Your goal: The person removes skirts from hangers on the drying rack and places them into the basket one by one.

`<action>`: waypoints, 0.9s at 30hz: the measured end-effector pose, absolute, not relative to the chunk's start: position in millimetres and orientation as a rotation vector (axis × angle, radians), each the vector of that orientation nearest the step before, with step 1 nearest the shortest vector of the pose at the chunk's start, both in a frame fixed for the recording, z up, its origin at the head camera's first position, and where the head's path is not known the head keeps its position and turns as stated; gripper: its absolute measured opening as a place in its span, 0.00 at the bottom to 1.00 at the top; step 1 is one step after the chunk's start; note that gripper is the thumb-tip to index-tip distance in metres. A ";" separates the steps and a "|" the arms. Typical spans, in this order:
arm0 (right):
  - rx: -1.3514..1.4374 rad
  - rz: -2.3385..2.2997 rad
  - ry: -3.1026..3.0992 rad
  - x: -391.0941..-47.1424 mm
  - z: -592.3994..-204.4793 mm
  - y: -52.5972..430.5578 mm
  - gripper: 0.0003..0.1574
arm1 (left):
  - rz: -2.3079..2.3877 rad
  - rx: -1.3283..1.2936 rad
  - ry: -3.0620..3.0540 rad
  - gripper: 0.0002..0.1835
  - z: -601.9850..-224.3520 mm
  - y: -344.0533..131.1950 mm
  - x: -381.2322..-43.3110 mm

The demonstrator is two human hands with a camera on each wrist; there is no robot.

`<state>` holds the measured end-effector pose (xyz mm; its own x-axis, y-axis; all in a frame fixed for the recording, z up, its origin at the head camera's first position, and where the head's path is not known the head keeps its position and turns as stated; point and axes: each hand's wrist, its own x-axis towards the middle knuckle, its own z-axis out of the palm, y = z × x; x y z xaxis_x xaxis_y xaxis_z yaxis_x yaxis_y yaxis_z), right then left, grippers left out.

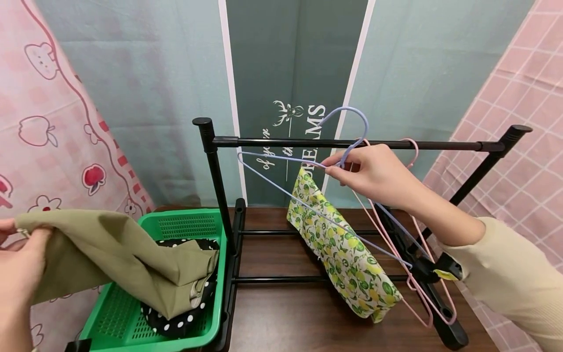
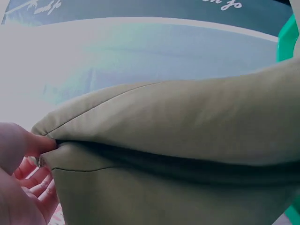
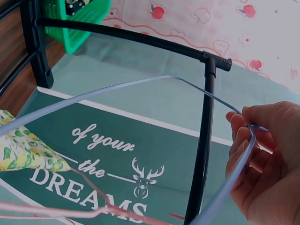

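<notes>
At the left of the head view my left hand (image 1: 22,264) pinches one corner of an olive-green cloth (image 1: 127,259), whose far end drapes over a green basket (image 1: 220,274). In the left wrist view the thumb (image 2: 40,144) presses on the stitched edge of the cloth, which falls in two layers with a dark fold between. My right hand (image 1: 374,171) pinches a lavender hanger (image 1: 281,188) just below its hook, beside the top bar (image 1: 272,143) of a black rack. Nothing hangs on this hanger. A lemon-print cloth (image 1: 343,249) hangs behind it on the rack.
Pink hangers (image 1: 415,146) hang on the bar to the right. In the basket lies a black polka-dot cloth (image 1: 176,325). The rack stands on a brown wooden table (image 1: 281,318), with lower rails (image 1: 281,280) and posts (image 1: 217,186). Printed curtains surround it.
</notes>
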<state>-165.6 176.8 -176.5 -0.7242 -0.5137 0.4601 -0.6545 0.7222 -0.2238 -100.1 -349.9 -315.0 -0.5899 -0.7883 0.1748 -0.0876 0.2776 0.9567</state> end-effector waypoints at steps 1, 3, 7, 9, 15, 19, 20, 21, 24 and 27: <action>0.905 0.531 -2.555 -165.0 -176.5 178.6 0.19 | -1.346 0.749 -1.883 0.16 -313.5 -342.8 -98.8; 0.903 0.529 -2.549 -164.1 -176.3 182.2 0.21 | -1.326 0.706 -1.920 0.19 -313.1 -331.3 -95.9; 0.891 0.527 -2.537 -162.2 -176.1 188.5 0.26 | -1.020 0.637 -2.188 0.18 -320.2 -314.3 -89.7; 0.892 0.527 -2.528 -161.4 -175.9 192.0 0.26 | -0.855 0.585 -2.314 0.21 -326.1 -309.3 -87.3; 0.933 0.543 -2.485 -159.5 -175.3 203.0 0.25 | -0.656 0.322 -2.434 0.16 -350.2 -304.7 -82.7; 0.914 0.532 -2.488 -156.8 -174.9 210.3 0.27 | -0.631 0.231 -2.488 0.12 -365.7 -305.3 -80.7; 0.903 0.524 -2.492 -156.0 -175.0 212.0 0.27 | -0.617 0.202 -2.507 0.11 -369.3 -305.1 -80.6; 0.893 0.512 -2.494 -155.3 -175.1 213.6 0.26 | -0.603 0.181 -2.528 0.11 -372.9 -304.2 -80.3; 0.866 0.493 -2.502 -154.4 -175.9 217.7 0.25 | -0.589 0.145 -2.619 0.10 -383.1 -298.6 -79.7; 0.839 0.492 -2.517 -153.3 -176.4 221.8 0.25 | -0.608 0.138 -2.718 0.08 -392.5 -291.4 -79.9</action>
<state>-153.3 221.8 -176.4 -0.7191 -0.4740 0.5081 -0.6305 0.7525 -0.1903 -79.9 -291.4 -392.5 -0.9336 -0.1691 0.3160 -0.0183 0.9030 0.4292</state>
